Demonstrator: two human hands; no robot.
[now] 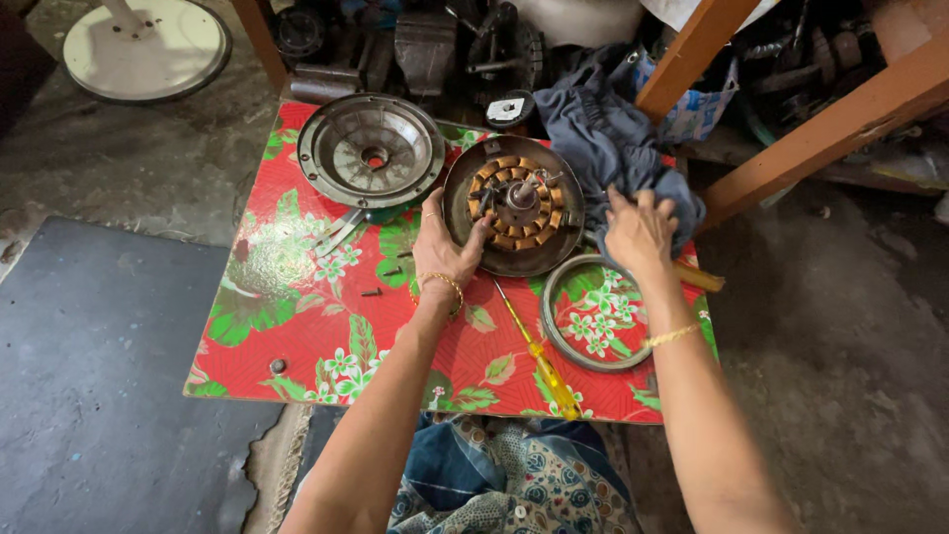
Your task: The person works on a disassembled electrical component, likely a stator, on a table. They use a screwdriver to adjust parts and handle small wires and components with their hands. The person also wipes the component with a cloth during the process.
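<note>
Two bare hands work over a low table covered in red floral oilcloth. Your left hand grips the near rim of a round fan motor housing, thumb hooked over the edge beside the ring of copper windings at its centre. Your right hand, fingers curled and bunched, clutches a grey-blue cloth that lies heaped at the table's far right corner, just beside the housing. A second metal motor cover sits upturned to the left of the housing, with pliers resting just below it. A bare metal ring lies under your right wrist, and a yellow-handled screwdriver slants between your forearms towards the table's near edge. Small loose screws dot the oilcloth left of your left hand. Both wrists wear thin gold bangles. Behind the table, dark machine parts crowd the concrete floor.
</note>
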